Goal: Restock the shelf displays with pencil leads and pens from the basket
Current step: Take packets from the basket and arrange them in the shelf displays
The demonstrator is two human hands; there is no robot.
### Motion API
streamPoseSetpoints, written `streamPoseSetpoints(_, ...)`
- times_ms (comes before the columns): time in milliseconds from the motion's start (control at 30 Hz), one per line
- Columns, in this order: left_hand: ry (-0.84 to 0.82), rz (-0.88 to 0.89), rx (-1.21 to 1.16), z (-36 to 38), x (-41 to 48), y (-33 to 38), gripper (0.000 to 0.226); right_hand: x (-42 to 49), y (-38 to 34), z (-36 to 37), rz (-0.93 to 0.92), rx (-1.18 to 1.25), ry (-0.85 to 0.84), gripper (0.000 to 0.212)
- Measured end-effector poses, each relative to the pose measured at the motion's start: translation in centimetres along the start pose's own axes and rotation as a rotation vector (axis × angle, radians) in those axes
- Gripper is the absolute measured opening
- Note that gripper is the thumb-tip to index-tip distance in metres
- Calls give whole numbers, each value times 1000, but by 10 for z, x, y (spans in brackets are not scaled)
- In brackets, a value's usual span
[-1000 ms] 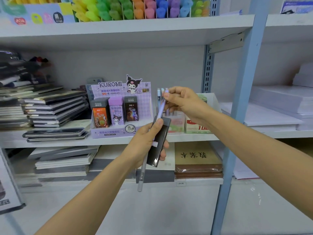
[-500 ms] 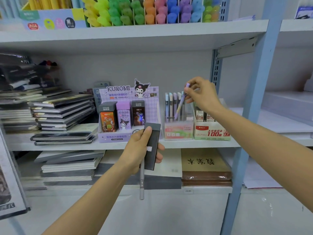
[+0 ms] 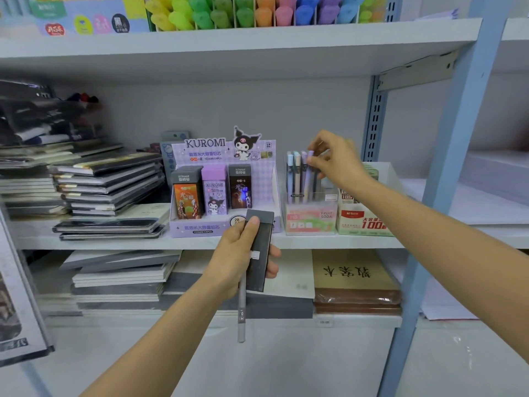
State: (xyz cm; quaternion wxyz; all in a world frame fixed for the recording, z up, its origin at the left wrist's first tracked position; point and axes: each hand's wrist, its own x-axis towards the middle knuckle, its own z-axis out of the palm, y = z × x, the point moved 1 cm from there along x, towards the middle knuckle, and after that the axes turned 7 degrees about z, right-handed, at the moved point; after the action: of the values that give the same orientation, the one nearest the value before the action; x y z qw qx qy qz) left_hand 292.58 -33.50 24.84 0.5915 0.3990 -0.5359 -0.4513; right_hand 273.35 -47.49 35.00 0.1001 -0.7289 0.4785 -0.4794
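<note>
My left hand grips a flat dark pencil-lead box together with a grey pen that hangs down below the fist. Both are held in front of the middle shelf. My right hand reaches over the clear pen holder, its fingertips pinching the top of a purple pen that stands among several pastel pens. The purple Kuromi lead display holds three rows of lead boxes, just left of the holder.
A green and white lead carton stands right of the pen holder. Stacked notebooks fill the shelf's left side. Coloured highlighters line the top shelf. A blue upright post runs down the right. More pads lie on the lower shelf.
My right hand carried the purple pen from beside my left hand over to the clear holder and lowered it in among the other pens. My left hand kept still with its box and pen.
</note>
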Motion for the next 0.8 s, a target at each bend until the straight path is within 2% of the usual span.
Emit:
streamPoseSetpoints(100, 30, 14, -34, 1, -2, 0, 34, 0, 2, 3, -28, -188, 49, 13)
streamPoseSetpoints(167, 81, 41, -61, 0, -4, 2, 34, -10, -3, 3, -70, -128, 93, 18)
streamPoseSetpoints(233, 158, 77, -79, -1, -5, 3, 34, -32, -13, 4, -60, 66, 55, 16)
streamPoseSetpoints(333, 307, 134, -103, 1, -4, 4, 37, -78, -28, 7, 56, 326, -209, 22)
streamPoseSetpoints(500, 495, 221, -176, 10, 0, 12, 33, -132, -45, 10, 92, 352, -515, 34)
streamPoseSetpoints(633, 554, 243, -203, 19, 1, 22, 28, -155, -39, 15, 257, 431, -928, 37)
streamPoseSetpoints(700, 562, 256, -211, 23, 0, 26, 27, -160, -35, 13, 266, 504, -1007, 34)
streamPoseSetpoints(800, 575, 257, -207, 24, -2, 29, 27, -157, -32, 8, 253, 519, -976, 23)
